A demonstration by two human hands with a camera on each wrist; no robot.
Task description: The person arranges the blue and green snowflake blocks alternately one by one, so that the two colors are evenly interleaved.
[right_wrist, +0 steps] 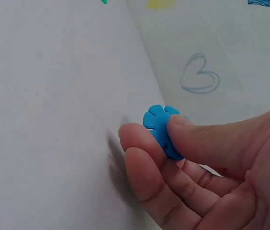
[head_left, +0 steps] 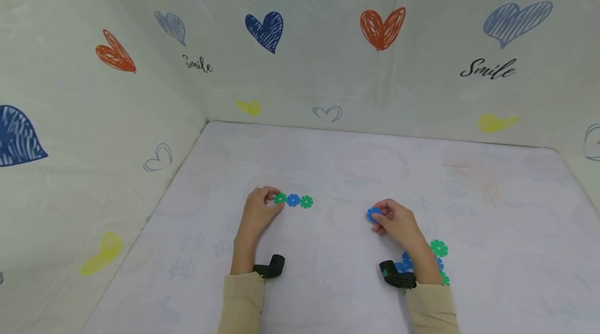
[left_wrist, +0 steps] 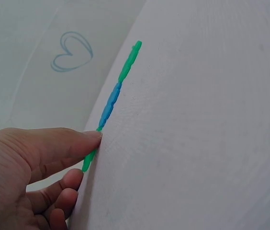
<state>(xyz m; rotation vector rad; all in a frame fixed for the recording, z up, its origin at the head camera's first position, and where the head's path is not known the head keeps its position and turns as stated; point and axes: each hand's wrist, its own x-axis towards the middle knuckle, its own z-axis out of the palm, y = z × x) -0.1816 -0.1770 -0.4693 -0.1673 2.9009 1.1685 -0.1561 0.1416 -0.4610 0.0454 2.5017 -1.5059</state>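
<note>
A short chain of three flat notched discs, green, blue, green, lies on the pale table sheet. My left hand pinches the chain's left green disc; in the left wrist view the thumb lies on that end of the chain. My right hand pinches a single blue disc between thumb and fingers, a little above the sheet. In the right wrist view the blue disc shows edge-on under the thumb.
A small pile of green and blue discs lies by my right wrist, partly hidden by the forearm. Cloth walls printed with hearts close in the table at the back and on the left.
</note>
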